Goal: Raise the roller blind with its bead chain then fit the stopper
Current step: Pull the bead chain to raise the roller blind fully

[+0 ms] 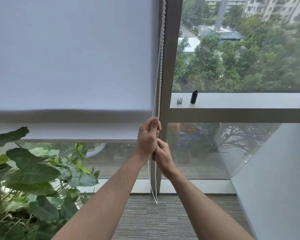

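A white roller blind (pixel 71 58) covers the left window, its bottom edge blurred around the horizontal frame bar. The white bead chain (pixel 160 54) hangs along the grey mullion at the blind's right edge, and its loop ends just above the carpet. My left hand (pixel 148 137) is closed around the chain. Just below it, my right hand (pixel 163 155) grips the same chain. A small grey clip-like part (pixel 179 100) stands on the ledge to the right. A black cylinder (pixel 194 97) stands beside it.
A large leafy plant (pixel 33 179) fills the lower left. The grey window ledge (pixel 249 100) runs to the right. A slanted white wall panel (pixel 275 179) stands at the lower right. Grey carpet (pixel 154 219) lies below.
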The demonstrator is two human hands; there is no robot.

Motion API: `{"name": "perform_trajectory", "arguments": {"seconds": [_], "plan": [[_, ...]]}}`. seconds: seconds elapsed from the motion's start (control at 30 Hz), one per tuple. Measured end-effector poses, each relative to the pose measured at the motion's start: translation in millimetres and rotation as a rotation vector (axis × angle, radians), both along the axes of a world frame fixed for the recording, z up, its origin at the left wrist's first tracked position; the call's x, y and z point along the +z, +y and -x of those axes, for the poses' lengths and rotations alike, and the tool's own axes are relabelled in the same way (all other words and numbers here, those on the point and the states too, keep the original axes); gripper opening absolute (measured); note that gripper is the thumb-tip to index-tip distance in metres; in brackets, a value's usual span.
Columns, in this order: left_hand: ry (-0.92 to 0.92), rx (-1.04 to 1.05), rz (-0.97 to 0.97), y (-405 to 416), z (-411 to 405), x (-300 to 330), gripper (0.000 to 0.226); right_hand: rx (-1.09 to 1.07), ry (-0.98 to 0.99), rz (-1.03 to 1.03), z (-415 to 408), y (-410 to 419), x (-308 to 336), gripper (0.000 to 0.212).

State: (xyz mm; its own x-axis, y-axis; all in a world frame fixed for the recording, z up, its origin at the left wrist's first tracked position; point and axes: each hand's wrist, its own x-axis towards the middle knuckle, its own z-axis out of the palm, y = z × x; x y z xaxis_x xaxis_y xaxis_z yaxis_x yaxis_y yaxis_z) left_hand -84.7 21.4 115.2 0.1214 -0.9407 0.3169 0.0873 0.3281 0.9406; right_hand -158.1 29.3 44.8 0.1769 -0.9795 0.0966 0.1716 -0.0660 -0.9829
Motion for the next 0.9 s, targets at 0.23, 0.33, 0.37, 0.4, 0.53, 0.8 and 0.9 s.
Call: {"name": "perform_trajectory", "arguments": {"seconds": [0.23,0.33,0.37,0.4,0.53,0.8,0.9], "plan": [[-0.074,0.125,0.002,-6.2,-11.1,-11.3,0.037,0.03,-0.017,-0.03,17.3,-15.1,28.7,0.031],[-0.115,0.077,-0.071,1.2,-10.5,-35.1,0.036,-0.091,-0.132,0.092,11.8,-22.6,78.0,0.031],[-0.131,0.064,-0.1,4.8,-9.5,-43.3,0.036,-0.083,-0.155,0.147,9.7,-24.3,95.2,0.033],[-0.144,0.06,-0.121,7.7,-9.2,-50.0,0.036,-0.053,-0.179,0.203,7.0,-25.4,111.6,0.035],[-0.185,0.074,-0.117,8.2,-8.8,-59.1,0.037,-0.048,-0.196,0.334,-9.7,-28.3,149.9,0.036],[-0.037,-0.06,-0.227,7.3,-10.6,-47.5,0.04,-0.253,-0.208,0.348,-19.7,-36.3,151.0,0.041],[0.057,-0.02,-0.324,-0.4,-18.4,-42.4,0.058,-0.241,-0.206,0.361,-23.7,-34.1,147.8,0.042]]}}
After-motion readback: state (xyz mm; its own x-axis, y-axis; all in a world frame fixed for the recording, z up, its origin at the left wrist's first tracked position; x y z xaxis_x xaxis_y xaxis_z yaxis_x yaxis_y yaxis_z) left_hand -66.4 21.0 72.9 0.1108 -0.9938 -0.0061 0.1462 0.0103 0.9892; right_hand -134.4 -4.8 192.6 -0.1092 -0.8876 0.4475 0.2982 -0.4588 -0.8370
